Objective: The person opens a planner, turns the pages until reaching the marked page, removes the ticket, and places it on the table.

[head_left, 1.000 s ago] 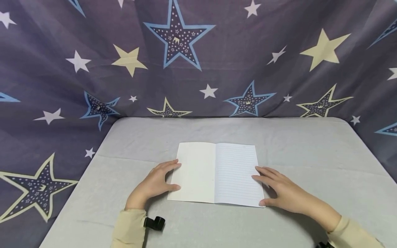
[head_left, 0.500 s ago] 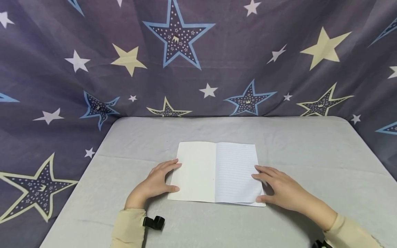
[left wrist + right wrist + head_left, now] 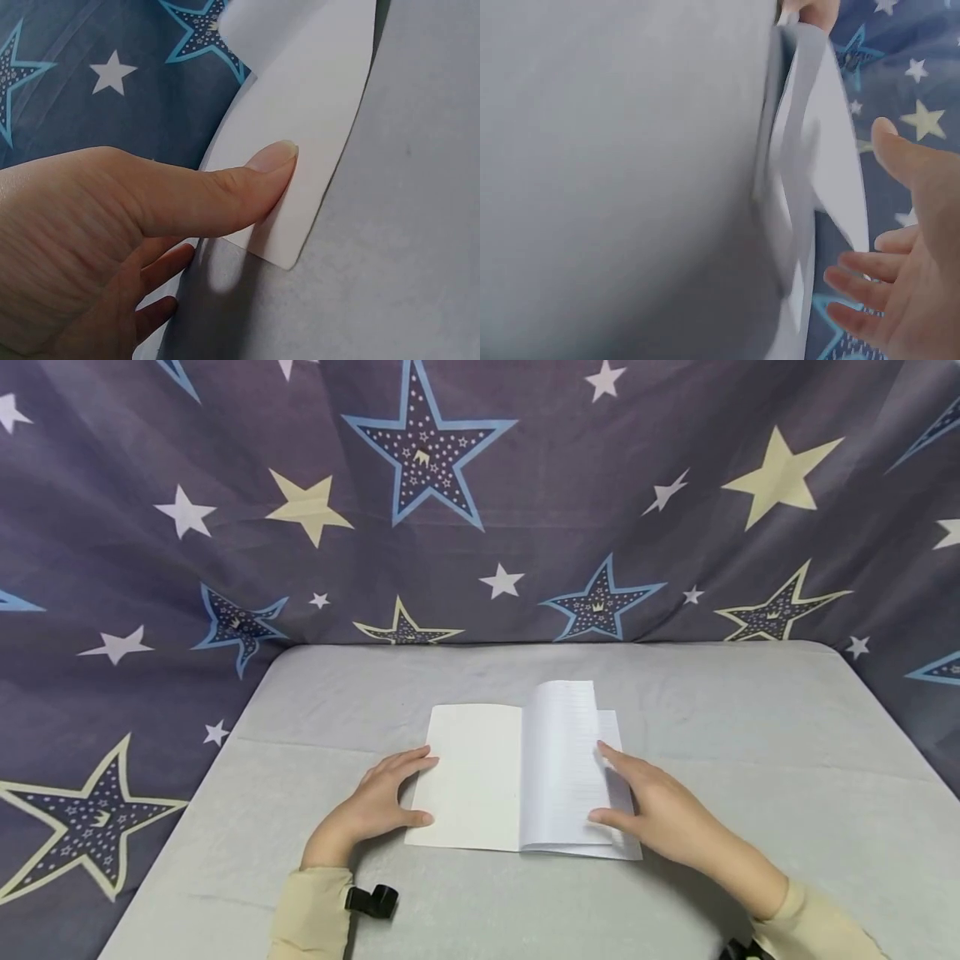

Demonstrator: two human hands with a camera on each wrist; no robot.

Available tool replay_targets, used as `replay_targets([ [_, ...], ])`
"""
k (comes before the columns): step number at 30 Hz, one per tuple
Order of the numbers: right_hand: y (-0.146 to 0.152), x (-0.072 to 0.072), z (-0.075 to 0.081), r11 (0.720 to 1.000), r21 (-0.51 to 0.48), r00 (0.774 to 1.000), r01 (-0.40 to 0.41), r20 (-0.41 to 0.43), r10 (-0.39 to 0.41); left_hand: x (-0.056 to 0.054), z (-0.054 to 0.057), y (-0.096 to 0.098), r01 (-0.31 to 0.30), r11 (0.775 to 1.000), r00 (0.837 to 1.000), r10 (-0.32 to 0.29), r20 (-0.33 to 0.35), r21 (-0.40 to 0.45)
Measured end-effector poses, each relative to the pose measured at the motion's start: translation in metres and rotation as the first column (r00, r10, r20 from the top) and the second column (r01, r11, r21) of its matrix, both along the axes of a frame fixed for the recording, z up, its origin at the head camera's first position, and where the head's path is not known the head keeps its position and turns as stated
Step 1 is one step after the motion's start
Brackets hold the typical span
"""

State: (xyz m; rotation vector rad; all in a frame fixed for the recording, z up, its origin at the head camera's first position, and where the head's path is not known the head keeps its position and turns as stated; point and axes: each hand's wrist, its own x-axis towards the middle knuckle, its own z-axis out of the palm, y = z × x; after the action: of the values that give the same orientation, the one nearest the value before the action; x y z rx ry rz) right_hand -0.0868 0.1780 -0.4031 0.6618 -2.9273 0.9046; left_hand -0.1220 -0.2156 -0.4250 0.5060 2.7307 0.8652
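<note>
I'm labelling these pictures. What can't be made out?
Head view: underside of the open white paper notebook, hidden by its pages.
Head view: black right-wrist camera, cut by bottom edge.
Left wrist view: notebook's far end, cut by top edge.
Right wrist view: any page ruling, blurred.

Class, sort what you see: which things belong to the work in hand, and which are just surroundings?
In the work:
open notebook
its raised leaf
left hand, thumb on the notebook
right hand, beside the raised leaf

Surroundings:
grey table
star-patterned cloth
black wrist-worn device
</note>
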Motion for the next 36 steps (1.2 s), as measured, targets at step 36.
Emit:
replay_targets([
  [36, -0.124, -0.017, -0.006, 0.937, 0.023, 0.925, -0.349, 0.167, 0.341, -0.001, 0.008, -0.007, -0.172, 0.984, 0.983, 0.174, -0.055, 0.048],
])
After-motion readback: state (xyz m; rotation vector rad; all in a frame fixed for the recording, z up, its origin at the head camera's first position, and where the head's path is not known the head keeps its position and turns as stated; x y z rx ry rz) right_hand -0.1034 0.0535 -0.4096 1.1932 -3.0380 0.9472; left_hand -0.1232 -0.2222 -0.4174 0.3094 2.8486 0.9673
